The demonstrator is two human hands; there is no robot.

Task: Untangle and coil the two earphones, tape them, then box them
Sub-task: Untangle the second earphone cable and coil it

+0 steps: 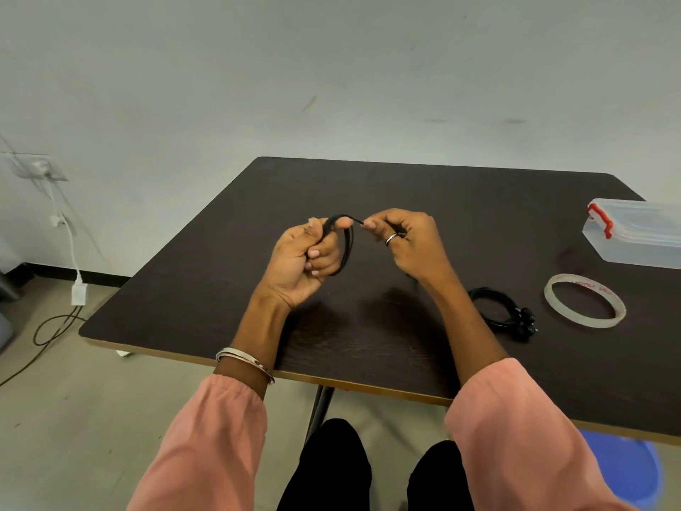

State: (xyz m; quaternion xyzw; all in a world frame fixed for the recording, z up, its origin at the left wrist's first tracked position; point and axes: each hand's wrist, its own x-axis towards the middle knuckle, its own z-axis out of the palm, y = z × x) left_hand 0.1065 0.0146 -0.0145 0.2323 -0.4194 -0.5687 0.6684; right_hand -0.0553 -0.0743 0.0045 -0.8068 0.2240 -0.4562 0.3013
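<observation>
Fingers of the left hand (303, 258) are curling tight around a coiled black earphone (344, 245), held above the dark table (368, 326). The right hand (407, 245) is pinching the loose cable end at the coil's top. A second coiled earphone (503, 311) is lying just beside the tape roll (585, 306); the clear lidded box (635, 232) is sitting beyond.

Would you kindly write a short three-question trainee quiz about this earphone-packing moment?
1. True or false: the plastic box has its lid on.
2. Which lies nearer the coiled earphone on the table: A) box, B) tape roll?
3. What do the left hand and right hand hold between them?

Key: 1 true; 2 B; 3 the second earphone, looped.
</observation>
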